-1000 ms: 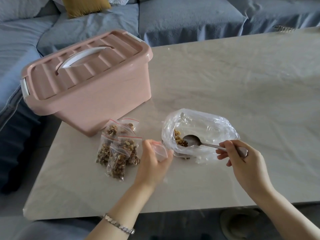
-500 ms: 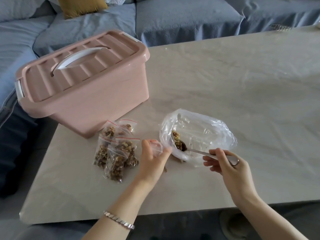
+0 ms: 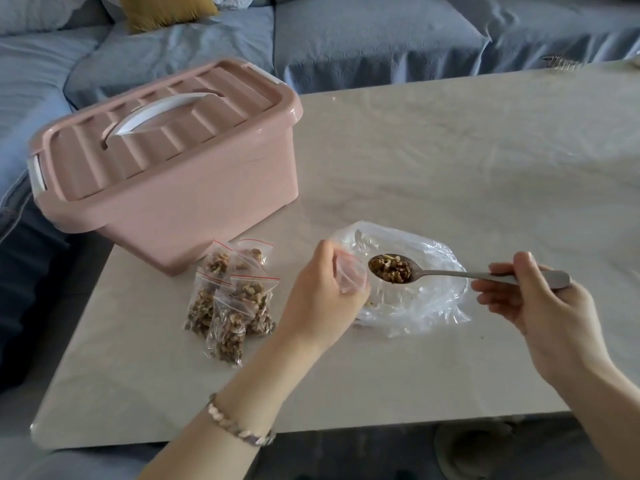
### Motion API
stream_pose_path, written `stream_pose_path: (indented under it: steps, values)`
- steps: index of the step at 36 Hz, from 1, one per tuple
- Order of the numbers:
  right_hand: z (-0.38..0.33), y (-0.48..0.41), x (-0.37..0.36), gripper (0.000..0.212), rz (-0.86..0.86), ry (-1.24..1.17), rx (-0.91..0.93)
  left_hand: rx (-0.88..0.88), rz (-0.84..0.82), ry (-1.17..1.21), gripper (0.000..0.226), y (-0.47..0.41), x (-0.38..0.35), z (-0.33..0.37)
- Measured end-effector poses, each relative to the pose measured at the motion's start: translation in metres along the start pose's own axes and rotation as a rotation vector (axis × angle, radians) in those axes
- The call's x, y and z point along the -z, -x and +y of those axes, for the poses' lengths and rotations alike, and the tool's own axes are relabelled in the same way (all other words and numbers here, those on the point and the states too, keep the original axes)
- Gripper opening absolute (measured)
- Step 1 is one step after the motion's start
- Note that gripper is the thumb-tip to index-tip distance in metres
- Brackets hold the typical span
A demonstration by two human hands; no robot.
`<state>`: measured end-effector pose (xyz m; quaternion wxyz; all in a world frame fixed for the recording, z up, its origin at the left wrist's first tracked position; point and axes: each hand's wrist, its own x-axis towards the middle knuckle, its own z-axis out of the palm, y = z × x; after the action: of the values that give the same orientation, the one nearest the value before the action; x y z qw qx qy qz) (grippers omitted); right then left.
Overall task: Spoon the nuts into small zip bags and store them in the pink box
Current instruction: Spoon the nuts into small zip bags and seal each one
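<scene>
Your left hand [image 3: 322, 299] grips an empty small zip bag [image 3: 350, 276]. The fingers are curled round the bag and hold it above the tabletop [image 3: 467, 161]. The bag projects from the hand toward the spoon.

Your right hand [image 3: 540, 306] pinches the handle end of a metal spoon [image 3: 446, 273] between the thumb and the curled fingers. The spoon lies roughly level. Its bowl carries a heap of nuts [image 3: 391, 270] and sits just beside the small zip bag; you cannot tell whether the two touch. The bowl hangs over a large clear bag [image 3: 429, 306], which lies open on the tabletop with only a few crumbs visible inside.

Several filled zip bags [image 3: 230, 299] with red seal strips lie in an overlapping cluster on the tabletop. They are to the left of your left hand and just in front of the pink box [image 3: 194, 202]. The pink box stands near the left edge of the tabletop, with its ribbed lid [image 3: 207, 88] on and its white handle [image 3: 156, 110] folded flat.

A beaded bracelet [image 3: 239, 427] sits on your left wrist. A blue-grey sofa [image 3: 363, 36] runs behind the tabletop.
</scene>
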<state>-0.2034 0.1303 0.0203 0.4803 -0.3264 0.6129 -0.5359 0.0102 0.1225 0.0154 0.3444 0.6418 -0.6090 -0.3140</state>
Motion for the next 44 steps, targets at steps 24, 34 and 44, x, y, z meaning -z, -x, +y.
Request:
stream_pose_path:
  steps: [24,34,44]
  values:
    - [-0.073,0.025,-0.074,0.037,-0.435,0.722,0.498,-0.076,-0.011,-0.031,0.034,0.009,-0.027,-0.039]
    - [-0.08,0.031,-0.052,0.036,-0.366,0.543,0.627,-0.07,0.081,0.041,0.04,0.022,-0.016,-0.047]
    - [0.006,-0.008,-0.004,0.03,-0.123,0.469,0.311,0.253,-0.062,-0.055,0.03,0.025,-0.003,-0.055]
